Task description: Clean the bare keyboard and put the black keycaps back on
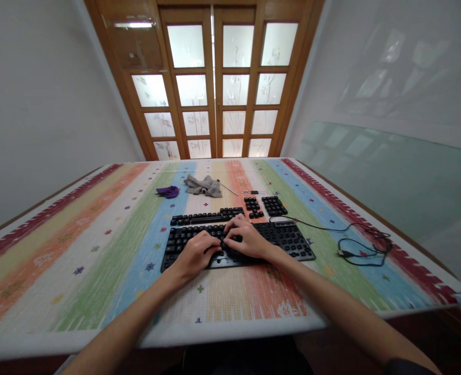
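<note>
A black keyboard (293, 240) lies on the table in front of me. Its left part carries keycaps, while the right part and a stretch near the front edge show bare key mounts. My left hand (199, 252) rests at the front middle of the keyboard, thumb and fingers curled together. Just right of it, my right hand (246, 239) arches over the keys with thumb and forefinger pinched close to the left fingertips. Whatever is between the fingertips is too small and hidden to make out. Behind the keyboard lie loose keycaps in rows (204, 218) and two blocks (274, 205).
A grey cloth (202, 186) and a purple cloth-like item (168, 191) lie farther back. Near them are a thin stick (227, 188) and a small dark tool with wire ends (252, 192). The keyboard's cable (365, 254) coils at right on the striped tablecloth (109, 271).
</note>
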{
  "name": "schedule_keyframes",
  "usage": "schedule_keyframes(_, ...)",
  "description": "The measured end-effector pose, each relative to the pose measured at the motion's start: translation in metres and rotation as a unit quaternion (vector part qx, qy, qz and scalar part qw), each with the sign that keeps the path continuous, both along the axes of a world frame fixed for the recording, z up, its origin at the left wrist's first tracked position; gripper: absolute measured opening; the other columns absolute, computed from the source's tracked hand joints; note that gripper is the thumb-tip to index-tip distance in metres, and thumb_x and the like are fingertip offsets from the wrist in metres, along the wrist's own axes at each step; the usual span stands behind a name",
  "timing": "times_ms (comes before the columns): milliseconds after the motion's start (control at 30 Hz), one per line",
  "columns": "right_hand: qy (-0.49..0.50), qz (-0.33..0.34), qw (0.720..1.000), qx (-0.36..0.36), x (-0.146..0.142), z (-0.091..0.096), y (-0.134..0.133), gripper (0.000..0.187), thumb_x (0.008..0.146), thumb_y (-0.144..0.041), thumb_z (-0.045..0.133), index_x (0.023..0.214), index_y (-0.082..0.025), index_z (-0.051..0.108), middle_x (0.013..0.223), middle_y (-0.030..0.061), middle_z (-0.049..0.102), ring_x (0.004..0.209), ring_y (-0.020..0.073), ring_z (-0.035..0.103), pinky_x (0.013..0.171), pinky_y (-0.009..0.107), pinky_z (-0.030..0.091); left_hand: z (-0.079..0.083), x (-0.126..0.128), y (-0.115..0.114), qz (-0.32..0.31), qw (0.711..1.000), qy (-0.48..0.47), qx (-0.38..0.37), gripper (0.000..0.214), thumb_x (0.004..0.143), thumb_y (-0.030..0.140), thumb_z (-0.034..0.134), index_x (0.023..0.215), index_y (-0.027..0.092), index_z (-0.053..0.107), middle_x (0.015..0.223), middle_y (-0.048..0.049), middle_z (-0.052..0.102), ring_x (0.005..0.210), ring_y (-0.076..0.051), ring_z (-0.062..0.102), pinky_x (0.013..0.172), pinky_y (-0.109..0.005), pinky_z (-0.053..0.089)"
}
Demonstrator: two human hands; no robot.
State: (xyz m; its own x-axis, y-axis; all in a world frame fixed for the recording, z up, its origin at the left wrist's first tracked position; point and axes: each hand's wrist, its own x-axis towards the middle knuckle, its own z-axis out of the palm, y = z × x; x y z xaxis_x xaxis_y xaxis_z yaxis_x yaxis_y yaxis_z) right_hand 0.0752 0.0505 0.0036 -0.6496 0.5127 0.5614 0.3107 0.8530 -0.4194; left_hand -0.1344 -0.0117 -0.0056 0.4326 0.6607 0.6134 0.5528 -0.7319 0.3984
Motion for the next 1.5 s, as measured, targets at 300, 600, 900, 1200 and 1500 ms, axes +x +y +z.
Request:
schedule_keyframes(300, -0.076, -0.115, 0.990, 0.030, -0.007, 0.007, 0.079, 0.006, 0.082, -0.016, 0.067, 0.083, -0.015, 0.073, 0.087, 0.0076, 0.071, 0.090, 0.0219, 0.060, 0.092, 0.041, 0.041, 0.001, -0.001, 0.000, -0.023, 1.000, 0.006, 0.004, 0.010, 0.093, 0.016, 0.058, 0.098, 0.016, 0.067, 0.088, -0.0055, 0.070, 0.084, -0.018, 0.059, 0.075, -0.033, 0.052)
schedule_keyframes(600, -0.149, -0.107, 0.982, -0.039, -0.025, 0.007, 0.116, 0.012, 0.084, -0.022, 0.067, 0.090, -0.016, 0.077, 0.091, 0.0083, 0.075, 0.087, 0.0198, 0.065, 0.080, 0.030, 0.046, -0.004, -0.001, -0.001, -0.016, 1.000, -0.013, 0.004, 0.011, 0.094, 0.017, 0.057, 0.099, 0.016, 0.067, 0.085, -0.0051, 0.069, 0.082, -0.018, 0.057, 0.073, -0.033, 0.052)
schedule_keyframes(900, -0.188, -0.106, 0.975, -0.060, -0.031, 0.007, 0.124, 0.012, 0.082, -0.018, 0.070, 0.088, -0.016, 0.080, 0.082, 0.0074, 0.077, 0.073, 0.0181, 0.067, 0.067, 0.025, 0.046, 0.000, 0.000, -0.001, -0.033, 0.999, -0.013, 0.022, 0.015, 0.094, 0.014, 0.054, 0.088, 0.015, 0.068, 0.090, -0.0090, 0.071, 0.085, -0.018, 0.058, 0.074, -0.035, 0.054)
schedule_keyframes(1200, -0.222, -0.091, 0.970, -0.026, -0.031, 0.012, 0.121, 0.014, 0.081, -0.013, 0.068, 0.088, -0.017, 0.080, 0.084, 0.0100, 0.077, 0.079, 0.0208, 0.069, 0.070, 0.027, 0.046, -0.009, -0.001, 0.002, -0.026, 0.998, -0.021, 0.053, 0.013, 0.094, 0.014, 0.055, 0.094, 0.016, 0.068, 0.088, -0.0056, 0.073, 0.080, -0.016, 0.059, 0.070, -0.031, 0.054)
schedule_keyframes(1500, -0.240, -0.077, 0.968, 0.010, -0.033, 0.012, 0.119, 0.019, 0.085, -0.011, 0.063, 0.096, -0.018, 0.078, 0.093, 0.0105, 0.077, 0.088, 0.0213, 0.069, 0.075, 0.027, 0.046, -0.010, 0.001, 0.003, -0.023, 0.998, -0.014, 0.063, 0.010, 0.092, 0.013, 0.059, 0.094, 0.015, 0.069, 0.088, -0.0053, 0.073, 0.080, -0.016, 0.057, 0.069, -0.029, 0.054)
